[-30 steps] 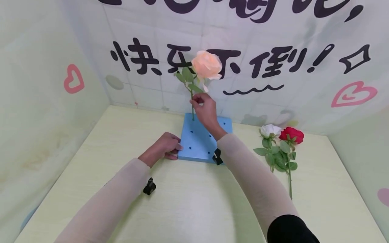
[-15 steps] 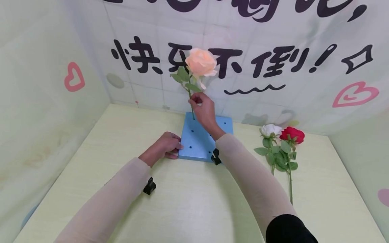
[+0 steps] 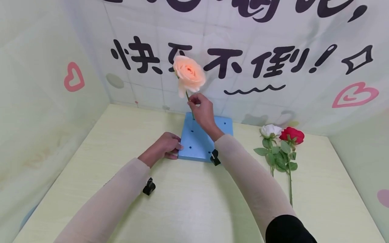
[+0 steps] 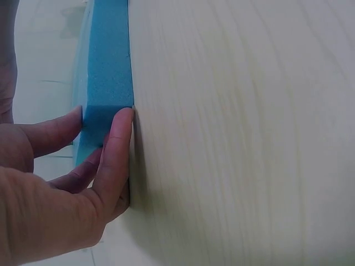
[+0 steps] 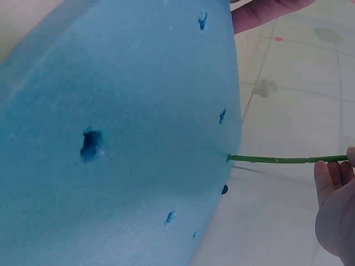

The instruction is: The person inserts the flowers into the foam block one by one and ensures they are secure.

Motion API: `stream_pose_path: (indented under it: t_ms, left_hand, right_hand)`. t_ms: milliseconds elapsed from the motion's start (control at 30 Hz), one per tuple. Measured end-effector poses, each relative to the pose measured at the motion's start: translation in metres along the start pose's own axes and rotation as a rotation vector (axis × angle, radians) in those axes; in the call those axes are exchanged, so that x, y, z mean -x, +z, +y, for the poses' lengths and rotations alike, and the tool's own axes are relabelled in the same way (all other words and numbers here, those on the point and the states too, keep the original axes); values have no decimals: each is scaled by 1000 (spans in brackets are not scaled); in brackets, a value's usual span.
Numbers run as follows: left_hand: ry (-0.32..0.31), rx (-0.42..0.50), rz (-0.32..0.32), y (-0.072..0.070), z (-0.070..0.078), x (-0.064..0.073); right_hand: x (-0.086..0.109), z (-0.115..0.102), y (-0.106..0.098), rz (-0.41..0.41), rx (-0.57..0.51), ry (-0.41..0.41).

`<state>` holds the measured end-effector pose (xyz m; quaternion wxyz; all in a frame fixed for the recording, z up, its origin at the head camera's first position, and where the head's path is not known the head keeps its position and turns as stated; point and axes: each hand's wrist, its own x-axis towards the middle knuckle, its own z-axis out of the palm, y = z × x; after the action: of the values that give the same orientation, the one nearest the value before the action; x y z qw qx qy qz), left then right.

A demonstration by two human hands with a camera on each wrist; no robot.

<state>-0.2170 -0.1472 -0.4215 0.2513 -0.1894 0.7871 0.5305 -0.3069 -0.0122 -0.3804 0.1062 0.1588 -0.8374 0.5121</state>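
My right hand (image 3: 204,112) pinches the stem of a peach rose (image 3: 189,72) between thumb and fingers. The bloom leans left and faces the head camera, hiding most of its leaves. In the right wrist view the lower end of the green stem (image 5: 272,160) stands in a hole near the far edge of a blue foam block (image 3: 197,146). My left hand (image 3: 165,145) grips the block's left side near the front corner. In the left wrist view, its thumb lies against the top face and its other fingers (image 4: 115,149) are at the side and bottom edge.
A white rose (image 3: 270,130) and a red rose (image 3: 292,135) lie on the table (image 3: 188,202) to the right, stems toward the front. Several small holes dot the block. A printed cloth wall (image 3: 143,91) stands close behind it.
The peach rose has tilted left and turned, its bloom now facing the head camera, a little lower than half a second ago. Both hands stay nearly in place.
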Motion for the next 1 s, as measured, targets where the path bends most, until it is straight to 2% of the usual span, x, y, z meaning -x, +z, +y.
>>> stream_pose_path:
  t_ms: [367, 633, 1000]
  left_hand:
    - [4, -4, -7, 1, 1, 0]
    - [13, 8, -12, -1, -1, -2]
    - [26, 3, -24, -1, 0, 4]
  right_hand:
    - [3, -1, -1, 3, -4, -19]
    - [2, -2, -1, -12, 21, -2]
    - [5, -8, 1, -60, 40, 47]
